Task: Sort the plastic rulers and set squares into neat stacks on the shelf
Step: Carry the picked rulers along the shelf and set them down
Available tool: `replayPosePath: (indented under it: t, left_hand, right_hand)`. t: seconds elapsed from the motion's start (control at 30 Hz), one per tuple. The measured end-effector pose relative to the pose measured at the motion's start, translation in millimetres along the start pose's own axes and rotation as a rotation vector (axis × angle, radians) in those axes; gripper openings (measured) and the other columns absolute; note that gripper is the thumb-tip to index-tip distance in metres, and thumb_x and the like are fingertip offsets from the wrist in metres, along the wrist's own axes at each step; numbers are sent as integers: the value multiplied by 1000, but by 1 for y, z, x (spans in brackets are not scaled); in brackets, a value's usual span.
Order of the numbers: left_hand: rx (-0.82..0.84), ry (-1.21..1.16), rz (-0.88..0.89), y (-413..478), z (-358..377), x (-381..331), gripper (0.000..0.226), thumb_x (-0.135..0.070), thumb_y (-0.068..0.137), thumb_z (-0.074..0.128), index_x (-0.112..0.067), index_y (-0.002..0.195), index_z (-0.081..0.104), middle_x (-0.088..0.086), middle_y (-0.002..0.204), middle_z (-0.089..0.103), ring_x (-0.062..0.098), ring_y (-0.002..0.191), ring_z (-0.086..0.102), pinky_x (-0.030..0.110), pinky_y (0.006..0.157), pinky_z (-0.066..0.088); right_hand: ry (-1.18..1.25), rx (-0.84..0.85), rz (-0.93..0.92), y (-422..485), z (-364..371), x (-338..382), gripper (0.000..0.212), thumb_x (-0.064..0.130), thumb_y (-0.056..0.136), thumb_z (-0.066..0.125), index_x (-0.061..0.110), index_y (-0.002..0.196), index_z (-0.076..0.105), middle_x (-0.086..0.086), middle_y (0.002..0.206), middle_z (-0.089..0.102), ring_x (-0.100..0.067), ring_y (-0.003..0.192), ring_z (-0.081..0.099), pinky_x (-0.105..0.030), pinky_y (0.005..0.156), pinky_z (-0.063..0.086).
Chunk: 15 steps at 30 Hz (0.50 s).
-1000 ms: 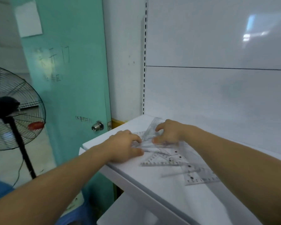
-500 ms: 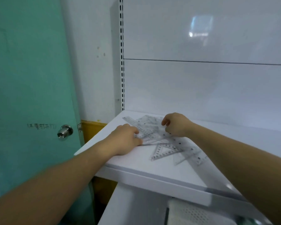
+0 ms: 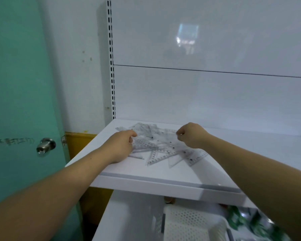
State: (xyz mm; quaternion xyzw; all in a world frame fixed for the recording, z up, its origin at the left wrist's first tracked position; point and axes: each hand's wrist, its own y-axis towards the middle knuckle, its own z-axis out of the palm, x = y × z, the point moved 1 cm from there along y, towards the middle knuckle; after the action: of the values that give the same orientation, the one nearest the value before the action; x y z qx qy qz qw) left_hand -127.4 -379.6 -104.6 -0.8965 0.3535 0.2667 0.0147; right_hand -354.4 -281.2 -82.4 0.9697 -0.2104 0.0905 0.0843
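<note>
Pinching clear rulers [image 3: 161,145] heaped loosely on the shelf [image 3: 163,173], both hands' fingers [image 3: 133,134] curl closed on the pile.

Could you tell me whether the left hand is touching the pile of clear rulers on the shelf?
Touching: the head view shows the left hand resting on the ruler pile's left edge.

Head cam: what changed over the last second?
The right hand moved off toward the right side of the pile of clear rulers and set squares, so the two hands now sit further apart; its fingers are curled, apparently pinching an edge. The left hand stays on the pile's left side. The view swung right, dropping the fan from frame. The pile stays jumbled on the white shelf, no stacks yet.
</note>
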Motion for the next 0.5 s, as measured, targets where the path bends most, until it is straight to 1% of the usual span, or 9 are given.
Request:
replayPosePath:
  t: [0.03, 0.1, 0.17, 0.27, 0.3, 0.33, 0.4, 0.5]
  left_hand:
    - [15, 12, -8, 1, 0, 0, 47, -13, 94, 50, -20, 140, 42, 2, 129, 54, 20, 112, 53, 21, 89, 39]
    - [60, 32, -28, 3, -1, -1, 49, -14, 95, 49, -19, 143, 37, 5, 140, 48, 21, 123, 48, 20, 94, 33]
    - [85, 49, -28, 6, -2, 0, 47, -11, 96, 46, -17, 142, 39, 4, 139, 49, 19, 121, 48, 18, 91, 34]
    - [53, 36, 0, 9, -1, 0, 45, -8, 95, 43, -17, 140, 42, 3, 132, 52, 13, 104, 49, 17, 82, 35]
    - [32, 27, 10, 9, 0, 0, 45, -8, 95, 43, -17, 139, 42, 2, 131, 52, 13, 101, 48, 19, 81, 36]
    - [3, 24, 26, 10, 0, -1, 44, -8, 96, 42, -16, 139, 43, 2, 131, 51, 14, 102, 48, 20, 82, 37]
    - [-42, 59, 71, 10, 1, -1, 42, -9, 97, 40, -15, 139, 42, 5, 132, 48, 19, 109, 49, 23, 88, 38]
    - [-21, 110, 78, 7, 3, -1, 43, -13, 99, 37, -16, 143, 37, 7, 137, 40, 23, 115, 48, 27, 95, 37]
  right_hand:
    - [1, -19, 1, -1, 0, -3, 32, 20, 95, 46, 3, 116, 64, -9, 126, 61, -26, 112, 56, -35, 95, 47]
    - [31, -53, 5, -5, 0, -9, 32, 21, 96, 46, 14, 121, 64, -2, 130, 59, -22, 116, 54, -30, 94, 46]
    - [69, -83, 14, -8, -1, -14, 33, 22, 96, 46, 20, 125, 61, 1, 132, 58, -20, 116, 53, -27, 92, 44]
    - [114, -113, 42, -11, 2, -22, 34, 23, 95, 47, 23, 126, 60, 1, 129, 59, -19, 113, 55, -24, 89, 42]
    - [128, -124, 55, -12, 4, -25, 33, 24, 95, 47, 24, 125, 60, 1, 128, 60, -19, 111, 56, -25, 89, 42]
    - [140, -133, 69, -12, 6, -27, 33, 24, 95, 47, 25, 124, 60, 1, 127, 60, -19, 111, 56, -25, 89, 42]
    - [161, -146, 98, -14, 9, -31, 33, 25, 95, 47, 25, 125, 60, 1, 127, 60, -18, 113, 55, -27, 93, 42]
    - [178, -147, 123, -20, 14, -37, 34, 24, 94, 47, 23, 126, 60, 1, 129, 58, -19, 117, 52, -28, 99, 40]
